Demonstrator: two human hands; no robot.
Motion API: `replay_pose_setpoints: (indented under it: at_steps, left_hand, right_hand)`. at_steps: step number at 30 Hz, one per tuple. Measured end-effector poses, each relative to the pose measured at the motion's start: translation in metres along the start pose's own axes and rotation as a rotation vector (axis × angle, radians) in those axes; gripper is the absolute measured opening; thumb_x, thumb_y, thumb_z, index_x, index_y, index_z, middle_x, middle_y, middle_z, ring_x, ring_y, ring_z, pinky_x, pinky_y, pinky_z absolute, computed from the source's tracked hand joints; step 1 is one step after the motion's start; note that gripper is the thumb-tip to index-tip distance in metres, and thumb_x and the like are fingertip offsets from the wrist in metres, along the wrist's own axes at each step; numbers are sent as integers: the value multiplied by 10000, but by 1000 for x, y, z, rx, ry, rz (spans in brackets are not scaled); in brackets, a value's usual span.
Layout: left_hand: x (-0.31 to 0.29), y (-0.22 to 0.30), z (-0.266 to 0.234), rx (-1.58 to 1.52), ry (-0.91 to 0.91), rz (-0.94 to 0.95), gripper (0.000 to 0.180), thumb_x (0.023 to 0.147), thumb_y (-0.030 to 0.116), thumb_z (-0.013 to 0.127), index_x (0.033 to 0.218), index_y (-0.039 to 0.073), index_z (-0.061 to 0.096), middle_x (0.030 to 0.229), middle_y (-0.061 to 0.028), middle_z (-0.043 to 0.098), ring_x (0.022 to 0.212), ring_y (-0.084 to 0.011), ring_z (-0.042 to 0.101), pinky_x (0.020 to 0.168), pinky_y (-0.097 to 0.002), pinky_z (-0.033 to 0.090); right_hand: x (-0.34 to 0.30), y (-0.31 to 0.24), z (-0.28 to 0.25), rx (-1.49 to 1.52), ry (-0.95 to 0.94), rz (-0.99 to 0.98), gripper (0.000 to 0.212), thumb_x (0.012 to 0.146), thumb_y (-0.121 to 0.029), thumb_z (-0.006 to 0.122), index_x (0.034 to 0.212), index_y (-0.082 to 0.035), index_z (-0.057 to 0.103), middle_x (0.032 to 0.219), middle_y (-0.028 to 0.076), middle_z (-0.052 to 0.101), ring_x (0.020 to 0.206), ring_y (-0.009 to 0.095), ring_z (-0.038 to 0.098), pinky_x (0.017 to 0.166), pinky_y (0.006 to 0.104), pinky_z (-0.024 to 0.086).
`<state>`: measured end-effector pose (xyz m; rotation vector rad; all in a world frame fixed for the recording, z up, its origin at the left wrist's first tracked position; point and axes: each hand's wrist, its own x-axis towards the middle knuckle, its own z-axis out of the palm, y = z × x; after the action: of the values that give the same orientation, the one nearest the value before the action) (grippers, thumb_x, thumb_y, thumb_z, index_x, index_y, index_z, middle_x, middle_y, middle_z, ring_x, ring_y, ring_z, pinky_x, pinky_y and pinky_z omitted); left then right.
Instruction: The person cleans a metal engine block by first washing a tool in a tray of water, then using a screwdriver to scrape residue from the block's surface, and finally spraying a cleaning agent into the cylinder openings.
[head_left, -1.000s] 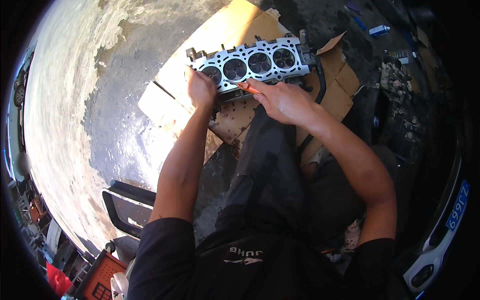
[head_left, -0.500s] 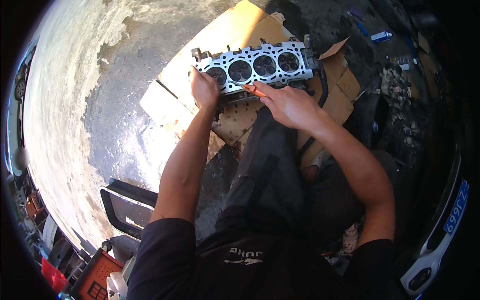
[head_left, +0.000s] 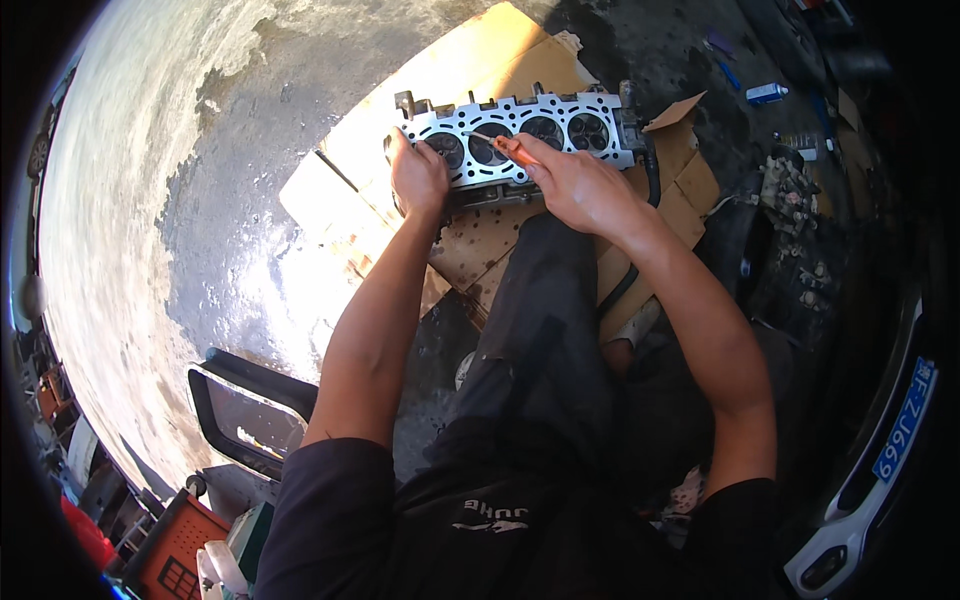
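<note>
A silvery cylinder head lies on flattened cardboard, its flat face with several round dark combustion chambers turned up. My left hand is closed around its left end, thumb on the upper edge. In my right hand is an orange-handled tool with a thin metal blade; whether it is a knife or a scraper I cannot tell. The tool crosses the second chamber from the left, its tip close to the face near that chamber's far-left rim. My right fingers partly hide the handle.
A black hose curves down past the head's right end. To the right are greasy metal parts and a blue-and-white can. A black-framed panel and an orange box stand at lower left. A car bumper borders the right.
My right hand has carried the tool's tip away from me, from the near edge of the face to across the second chamber. My left hand keeps its hold; the whole view has shifted slightly.
</note>
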<state>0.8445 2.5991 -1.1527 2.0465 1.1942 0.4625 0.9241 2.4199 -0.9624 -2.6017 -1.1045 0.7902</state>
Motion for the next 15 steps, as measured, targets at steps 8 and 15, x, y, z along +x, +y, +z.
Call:
replay_pose_setpoints:
  at_steps: [8, 15]
  left_hand:
    - [1, -4, -2, -33, 18, 16, 512, 947, 178, 481, 1376, -94, 420, 1214, -332, 580, 1105, -454, 585, 952, -452, 463]
    - [-4, 7, -9, -80, -1, -63, 511, 949, 194, 478, 1388, -64, 428, 1129, -315, 624, 1049, -445, 610, 913, -457, 476]
  right_hand:
    - [4, -10, 1, -23, 2, -14, 388, 1010, -267, 443, 1394, -218, 446, 873, 274, 669, 833, 477, 637, 745, 570, 493]
    - [6, -13, -6, -33, -18, -11, 361, 1013, -271, 435, 1368, -213, 468, 889, 270, 672, 834, 489, 629, 741, 568, 489]
